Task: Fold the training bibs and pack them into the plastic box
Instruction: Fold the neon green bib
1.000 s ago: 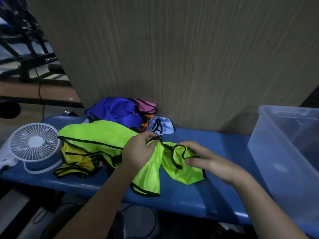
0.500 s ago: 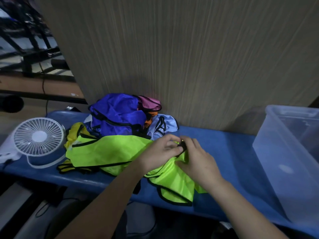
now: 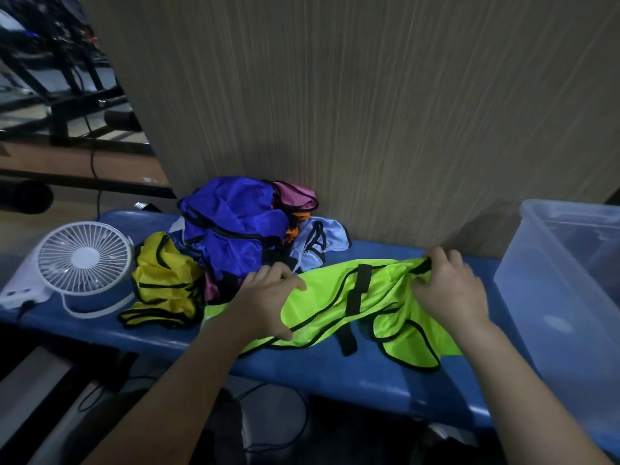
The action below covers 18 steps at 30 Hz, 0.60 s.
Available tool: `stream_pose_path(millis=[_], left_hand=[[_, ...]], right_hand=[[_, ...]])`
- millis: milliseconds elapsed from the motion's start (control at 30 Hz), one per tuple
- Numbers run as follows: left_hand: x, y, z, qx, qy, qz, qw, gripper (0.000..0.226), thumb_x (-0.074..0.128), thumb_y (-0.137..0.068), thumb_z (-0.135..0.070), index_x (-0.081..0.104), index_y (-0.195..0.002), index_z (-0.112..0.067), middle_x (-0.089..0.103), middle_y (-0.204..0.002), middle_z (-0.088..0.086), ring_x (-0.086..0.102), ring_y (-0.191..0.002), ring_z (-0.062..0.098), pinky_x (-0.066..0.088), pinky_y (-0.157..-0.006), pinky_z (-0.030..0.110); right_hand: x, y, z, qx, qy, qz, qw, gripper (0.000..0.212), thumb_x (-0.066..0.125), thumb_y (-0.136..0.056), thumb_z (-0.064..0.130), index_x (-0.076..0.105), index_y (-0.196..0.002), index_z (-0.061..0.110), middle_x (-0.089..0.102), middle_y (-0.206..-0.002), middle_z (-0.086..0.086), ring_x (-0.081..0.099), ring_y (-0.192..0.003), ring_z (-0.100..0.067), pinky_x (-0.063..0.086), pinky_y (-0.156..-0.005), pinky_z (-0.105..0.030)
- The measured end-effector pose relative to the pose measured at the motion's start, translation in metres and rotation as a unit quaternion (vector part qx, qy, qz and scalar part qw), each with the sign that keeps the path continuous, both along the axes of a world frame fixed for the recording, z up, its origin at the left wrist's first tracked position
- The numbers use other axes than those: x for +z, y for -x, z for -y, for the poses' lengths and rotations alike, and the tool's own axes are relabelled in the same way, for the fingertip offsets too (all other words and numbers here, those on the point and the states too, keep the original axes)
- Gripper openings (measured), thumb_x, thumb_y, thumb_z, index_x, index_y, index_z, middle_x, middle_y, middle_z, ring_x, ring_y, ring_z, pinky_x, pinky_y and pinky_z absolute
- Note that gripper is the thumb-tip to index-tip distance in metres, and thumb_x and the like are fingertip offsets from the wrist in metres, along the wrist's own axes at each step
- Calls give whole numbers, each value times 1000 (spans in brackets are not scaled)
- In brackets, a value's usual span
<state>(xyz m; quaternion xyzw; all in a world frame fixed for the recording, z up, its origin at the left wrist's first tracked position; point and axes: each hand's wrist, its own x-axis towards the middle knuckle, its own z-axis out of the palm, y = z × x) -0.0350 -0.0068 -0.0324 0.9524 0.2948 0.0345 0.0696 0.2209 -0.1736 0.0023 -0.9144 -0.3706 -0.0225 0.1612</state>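
White desk fan (image 3: 85,263) stands at the left end of the blue counter (image 3: 369,374), its round grille facing up and forward, its base touching the counter's left edge. Just right of it lies a crumpled yellow bib (image 3: 164,280) with black trim, partly draped toward the front edge. Behind and right of that sits a heap of unfolded bibs against the wood-grain panel (image 3: 369,112): a large purple-blue bib (image 3: 231,226) on top, a pink bib (image 3: 295,196) at the back, a bit of orange bib (image 3: 295,226) beneath it, and a pale blue bib (image 3: 318,243) at the heap's right side.

In front of the heap, the neon green bib (image 3: 339,303) with black edging is stretched across the counter between both hands. The left hand (image 3: 265,303) rests on the bib's left part, fingers curled over the cloth and thumb under its edge, gripping it. A black strap crosses the bib's middle and its end hangs near the counter's front. The right hand (image 3: 449,290) pinches the bib's far right corner by its black trim, fingers bent, with a loose green lobe lying below its wrist.

At the far right stands the clear plastic box (image 3: 553,297), open at the top, close beside the right hand but not touching the bib. Whether anything lies in it I cannot tell.
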Motion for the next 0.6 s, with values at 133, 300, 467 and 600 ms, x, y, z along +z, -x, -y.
stream_pose_path(millis=[133,300,467,600], left_hand=[[-1,-3,1,18,16,15,1000,58,76,-70,-19,54,-123,-30,40,-120,-9,42,-105,12,27,-73,26],[3,-11,0,54,101,118,986,30,64,-81,-10,65,-104,-29,55,-96,-16,58,-96,7,36,-73,24],[5,-18,-7,62,292,238,924,29,68,-77,-3,66,-90,-30,69,-82,-10,65,-79,3,51,-75,31],[3,-8,-13,30,373,204,905,41,78,-64,-30,62,-101,-30,66,-105,-5,62,-106,3,48,-91,24]], right_hand=[[-10,21,-7,104,-28,124,986,65,76,-71,32,54,-129,11,46,-132,-18,39,-127,-41,23,-113,-58],[-12,52,-16,347,-82,92,930,49,74,-76,34,60,-121,22,52,-124,-2,49,-115,-28,37,-102,-41],[-28,82,-23,431,-21,32,902,55,74,-78,43,54,-127,28,50,-124,5,51,-114,-20,43,-94,-37],[-37,96,-27,461,6,3,888,59,77,-77,45,50,-127,30,45,-127,5,50,-117,-20,44,-98,-39]])
